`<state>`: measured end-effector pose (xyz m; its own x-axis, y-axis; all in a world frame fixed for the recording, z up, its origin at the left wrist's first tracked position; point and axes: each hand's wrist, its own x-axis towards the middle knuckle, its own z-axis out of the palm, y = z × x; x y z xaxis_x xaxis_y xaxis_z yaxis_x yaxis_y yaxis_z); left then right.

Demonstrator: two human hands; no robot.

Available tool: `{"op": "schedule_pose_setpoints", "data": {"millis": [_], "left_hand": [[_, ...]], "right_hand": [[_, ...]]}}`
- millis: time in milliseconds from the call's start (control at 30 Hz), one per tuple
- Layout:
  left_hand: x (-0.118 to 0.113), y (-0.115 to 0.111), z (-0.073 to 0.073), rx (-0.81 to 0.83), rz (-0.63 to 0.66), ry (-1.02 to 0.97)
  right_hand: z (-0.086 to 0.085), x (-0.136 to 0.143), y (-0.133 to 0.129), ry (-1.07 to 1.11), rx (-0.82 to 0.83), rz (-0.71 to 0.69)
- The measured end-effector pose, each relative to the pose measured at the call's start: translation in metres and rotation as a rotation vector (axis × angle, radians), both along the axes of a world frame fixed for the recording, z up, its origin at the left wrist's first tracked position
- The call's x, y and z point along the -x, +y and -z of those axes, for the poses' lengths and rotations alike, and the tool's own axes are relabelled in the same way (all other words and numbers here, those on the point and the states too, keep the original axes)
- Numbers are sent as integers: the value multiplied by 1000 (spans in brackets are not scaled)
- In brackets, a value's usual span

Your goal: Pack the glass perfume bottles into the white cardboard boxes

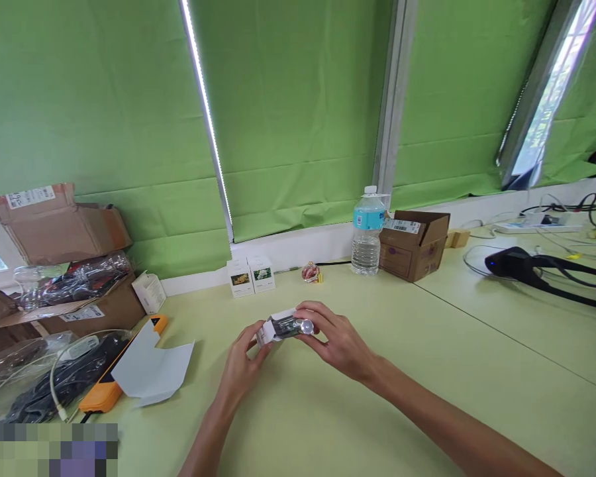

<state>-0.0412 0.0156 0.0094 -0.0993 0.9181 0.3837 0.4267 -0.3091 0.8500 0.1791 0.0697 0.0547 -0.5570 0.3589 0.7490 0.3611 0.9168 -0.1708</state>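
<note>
My left hand [243,361] grips a small white carton [265,334] by its closed-looking end, thumb and fingers on either side. From the carton's open side shows a small dark bottle [285,326] with a shiny silver end. My right hand [335,338] pinches the bottle near that silver end. Both are held lying sideways above the table, and the bottle is partly inside the carton. Behind the hands, two white cartons with flower pictures [251,276] stand upright side by side. A small red-and-clear item with a gold part [311,272] lies to their right.
A water bottle [366,232] and an open cardboard box [412,245] stand against the wall. At left are stacked cardboard boxes [54,225], an orange tool [102,394] and a folded white sheet [153,371]. Black glasses [514,265] with a cable lie at right.
</note>
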Motion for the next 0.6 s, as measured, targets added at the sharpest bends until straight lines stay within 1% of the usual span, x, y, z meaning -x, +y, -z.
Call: {"op": "schedule_pose_setpoints", "data": {"millis": [133, 267, 433, 600], "left_hand": [[-4, -2, -2, 0, 6, -8], [-5, -3, -2, 8, -9, 10], [-4, -2, 2, 4, -14, 17], [-4, -2, 6, -10, -2, 26]], "right_hand": [[2, 0, 0, -64, -14, 0], [-1, 1, -1, -52, -52, -2], [-4, 1, -3, -94, -56, -50], [-5, 1, -6, -108, -39, -33]]}}
